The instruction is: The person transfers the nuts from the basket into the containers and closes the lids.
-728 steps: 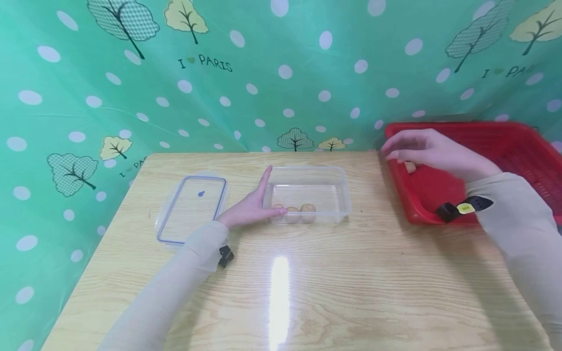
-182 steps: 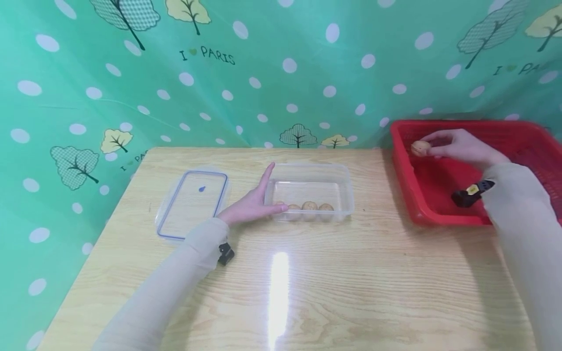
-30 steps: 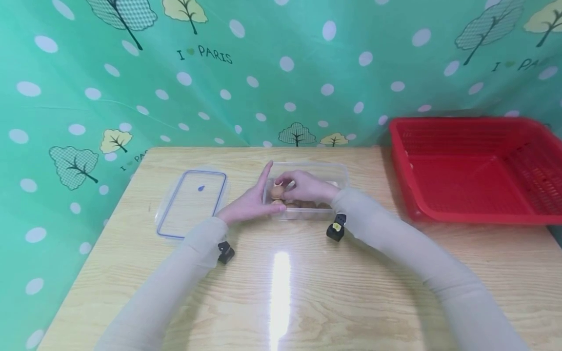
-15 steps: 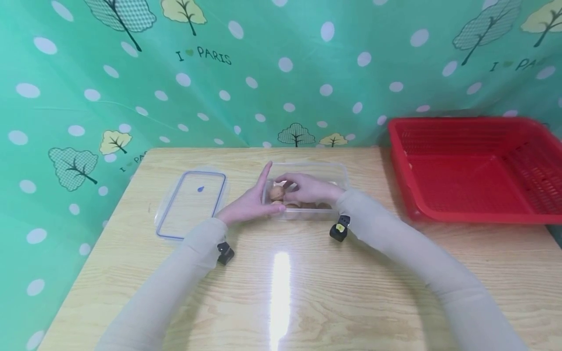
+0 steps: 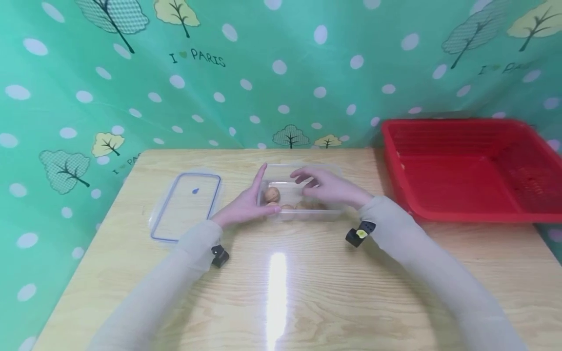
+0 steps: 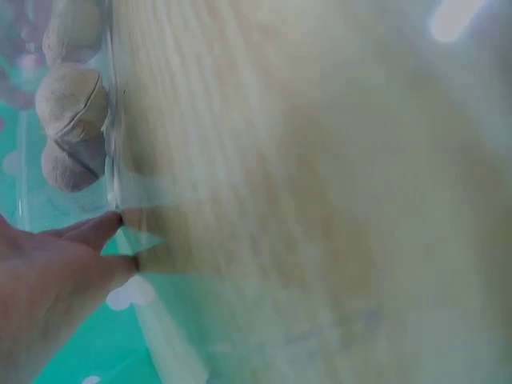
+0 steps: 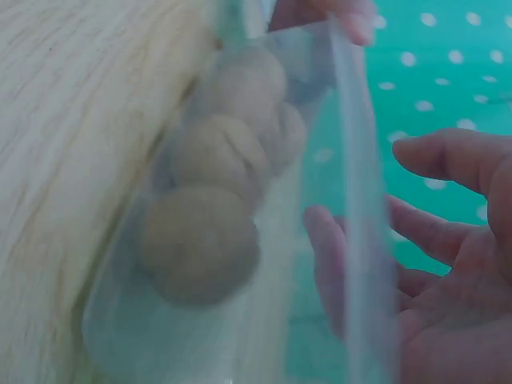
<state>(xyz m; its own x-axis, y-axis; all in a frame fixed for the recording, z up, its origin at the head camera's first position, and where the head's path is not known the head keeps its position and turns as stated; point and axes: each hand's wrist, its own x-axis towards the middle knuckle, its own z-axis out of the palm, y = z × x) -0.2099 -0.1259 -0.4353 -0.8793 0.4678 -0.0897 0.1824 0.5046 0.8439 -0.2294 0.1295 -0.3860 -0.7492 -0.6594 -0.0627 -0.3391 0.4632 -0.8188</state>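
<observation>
A clear plastic food container stands on the table with several walnuts inside. One walnut lies at its left end, and the others are along the front wall. My left hand spreads across the container's left end, its thumb on the front side and its index finger stretched toward the back corner. My right hand is over the right half, fingers relaxed and apart, holding nothing. In the right wrist view, its fingers stand near the container's wall and the walnuts show close by.
A clear lid with a blue seal lies on the table left of the container. At the right stands a red plastic basket. The wooden table ends at the back against a green printed cloth.
Earlier my right hand took a walnut from the red basket. It has since let the walnut go at the container's left end and drawn back right. My left hand has stayed at the container.
</observation>
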